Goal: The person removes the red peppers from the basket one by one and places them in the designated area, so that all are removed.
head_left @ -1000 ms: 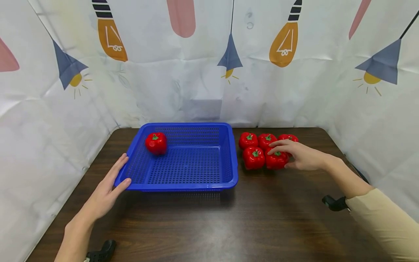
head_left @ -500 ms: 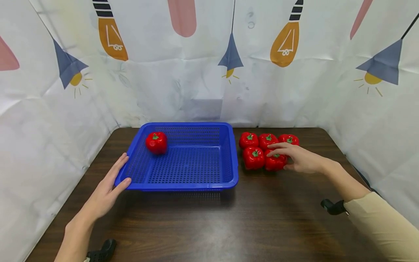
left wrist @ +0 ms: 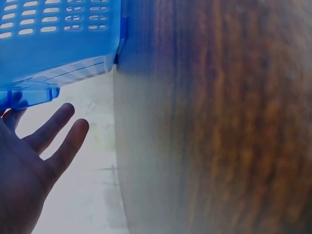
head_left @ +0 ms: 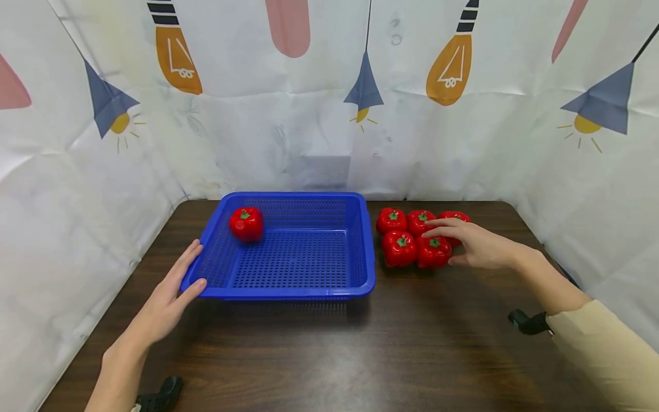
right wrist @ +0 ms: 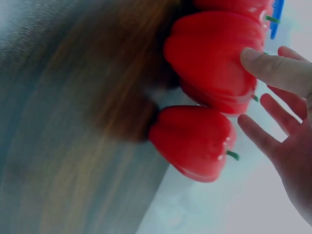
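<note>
A blue plastic basket (head_left: 298, 294) stands on the table, with one red bell pepper (head_left: 246, 225) in its back left corner. My left hand (head_left: 159, 309) rests at the basket's left rim, fingers spread, thumb by the front left corner. To the right of the basket sit several red bell peppers in two rows. Over the front right pepper (head_left: 433, 253) hovers my right hand (head_left: 479, 245), its fingers loosely bent and holding nothing. In the right wrist view the thumb (right wrist: 273, 68) overlaps that pepper's side; I cannot tell whether it touches. The back right pepper (head_left: 455, 216) is partly hidden behind the fingers.
The dark wooden table (head_left: 329, 355) stretches in front of the basket and peppers. A white curtain (head_left: 309, 126) printed with lamps and bulbs hangs close behind and along both sides. Each wrist wears a black strapped device (head_left: 527, 321).
The front right pepper has shifted slightly left against its neighbour. My right hand has drawn back a little to the right, uncovering its stem. The left hand and basket have stayed put.
</note>
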Demonstrator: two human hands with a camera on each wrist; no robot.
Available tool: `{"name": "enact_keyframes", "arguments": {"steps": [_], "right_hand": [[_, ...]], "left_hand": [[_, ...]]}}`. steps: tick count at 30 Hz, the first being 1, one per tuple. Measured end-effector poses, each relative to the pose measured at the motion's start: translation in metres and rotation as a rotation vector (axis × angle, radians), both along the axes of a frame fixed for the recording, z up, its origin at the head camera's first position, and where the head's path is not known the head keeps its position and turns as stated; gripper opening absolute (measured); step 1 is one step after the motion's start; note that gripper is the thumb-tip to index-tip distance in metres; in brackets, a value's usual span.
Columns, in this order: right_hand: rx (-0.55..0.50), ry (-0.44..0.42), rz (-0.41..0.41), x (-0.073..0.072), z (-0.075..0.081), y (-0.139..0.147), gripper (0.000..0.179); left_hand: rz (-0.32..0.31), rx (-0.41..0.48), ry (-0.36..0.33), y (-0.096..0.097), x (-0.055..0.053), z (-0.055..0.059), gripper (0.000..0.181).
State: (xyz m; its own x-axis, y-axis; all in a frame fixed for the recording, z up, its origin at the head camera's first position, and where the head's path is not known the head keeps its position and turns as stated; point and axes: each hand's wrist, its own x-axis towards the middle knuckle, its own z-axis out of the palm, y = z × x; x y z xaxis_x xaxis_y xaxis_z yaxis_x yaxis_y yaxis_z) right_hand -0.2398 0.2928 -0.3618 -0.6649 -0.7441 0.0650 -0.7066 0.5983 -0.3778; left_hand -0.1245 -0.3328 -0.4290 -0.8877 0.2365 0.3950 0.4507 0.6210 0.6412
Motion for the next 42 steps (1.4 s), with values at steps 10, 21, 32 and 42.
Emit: {"name": "enact_keyframes", "arguments": {"steps": [10, 21, 32, 42], "right_hand": [[0.054, 0.041, 0.025, -0.009, 0.032, -0.017, 0.061], [0.054, 0.037, 0.111, -0.029, 0.052, -0.06, 0.058], [0.037, 0.057, 0.183, -0.051, 0.069, -0.11, 0.052], [0.078, 0.033, 0.224, -0.07, 0.078, -0.155, 0.05]], "left_hand": [[0.001, -0.003, 0.0, 0.0, 0.0, 0.001, 0.068], [-0.013, -0.001, 0.007, -0.002, -0.001, 0.0, 0.068], [-0.009, -0.008, -0.006, -0.001, 0.001, 0.001, 0.069], [-0.018, -0.014, 0.007, -0.002, -0.001, 0.001, 0.068]]}}
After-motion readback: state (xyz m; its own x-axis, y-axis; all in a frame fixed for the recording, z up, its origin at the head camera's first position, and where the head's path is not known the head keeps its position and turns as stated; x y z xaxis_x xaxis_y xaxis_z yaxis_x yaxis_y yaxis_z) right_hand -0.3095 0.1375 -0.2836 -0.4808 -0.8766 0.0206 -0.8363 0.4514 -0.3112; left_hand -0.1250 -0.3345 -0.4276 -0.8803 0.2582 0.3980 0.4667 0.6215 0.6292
